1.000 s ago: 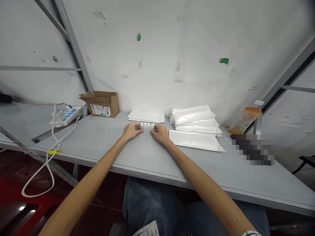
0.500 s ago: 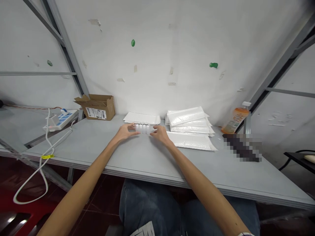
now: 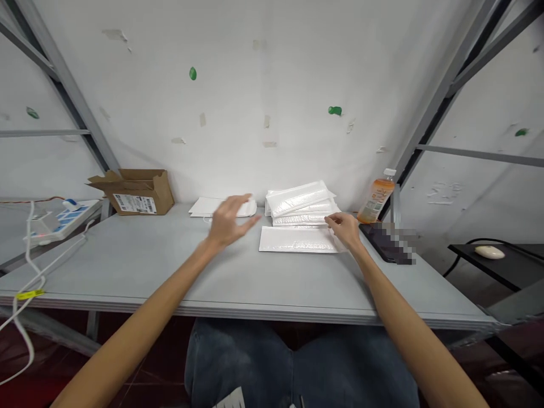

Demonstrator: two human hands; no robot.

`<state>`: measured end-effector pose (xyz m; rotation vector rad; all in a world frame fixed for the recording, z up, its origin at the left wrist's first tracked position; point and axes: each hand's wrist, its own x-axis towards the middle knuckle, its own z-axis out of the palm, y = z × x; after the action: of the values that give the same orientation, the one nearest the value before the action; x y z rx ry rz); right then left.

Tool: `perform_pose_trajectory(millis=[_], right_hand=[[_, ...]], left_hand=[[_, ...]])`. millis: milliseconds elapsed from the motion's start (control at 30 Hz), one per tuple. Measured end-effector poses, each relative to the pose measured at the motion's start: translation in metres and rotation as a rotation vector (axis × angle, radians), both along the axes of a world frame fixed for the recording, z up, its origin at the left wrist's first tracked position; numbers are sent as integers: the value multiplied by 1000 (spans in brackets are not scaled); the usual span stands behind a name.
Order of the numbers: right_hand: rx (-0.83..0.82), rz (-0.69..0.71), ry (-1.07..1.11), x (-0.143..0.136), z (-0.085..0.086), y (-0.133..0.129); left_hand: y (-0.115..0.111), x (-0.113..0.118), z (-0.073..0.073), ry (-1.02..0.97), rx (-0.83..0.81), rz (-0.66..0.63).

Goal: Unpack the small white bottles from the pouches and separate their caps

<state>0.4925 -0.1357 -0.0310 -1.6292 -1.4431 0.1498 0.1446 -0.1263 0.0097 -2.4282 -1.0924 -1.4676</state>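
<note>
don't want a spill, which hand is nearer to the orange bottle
Right. The right hand is left of the orange bottle, at the right end of the front padded envelope; the left hand is much farther left, beyond the envelope.

With both arms [image 3: 170, 289] stretched forward, the left hand [image 3: 225, 224] is spread and the right hand [image 3: 347, 229] curled

Your bubble mailers [image 3: 297, 239] are glossy white, your tabletop [image 3: 272, 289] plain grey, your jeans [image 3: 242, 357] faded blue. You have a brown cardboard box [image 3: 163, 190] with a black-printed white label [image 3: 135, 203], an orange drink bottle [image 3: 377, 197] with a white cap [image 3: 390, 171], and a yellow tag [image 3: 29, 294] on a white cable [image 3: 29, 226].
</note>
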Motion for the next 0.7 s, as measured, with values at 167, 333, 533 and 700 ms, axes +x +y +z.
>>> perform_pose_trajectory(millis=[167, 333, 533, 700], right_hand=[[-131, -74, 22, 14, -10, -1], [-333, -48, -38, 19, -14, -2], [-372, 17, 39, 13, -12, -4], [-439, 79, 276, 5, -6, -7]], left_hand=[[11, 91, -30, 460, -121, -225], [15, 110, -65, 637, -219, -261], [8, 105, -71, 668, -216, -195], [3, 108, -69, 696, -138, -170]])
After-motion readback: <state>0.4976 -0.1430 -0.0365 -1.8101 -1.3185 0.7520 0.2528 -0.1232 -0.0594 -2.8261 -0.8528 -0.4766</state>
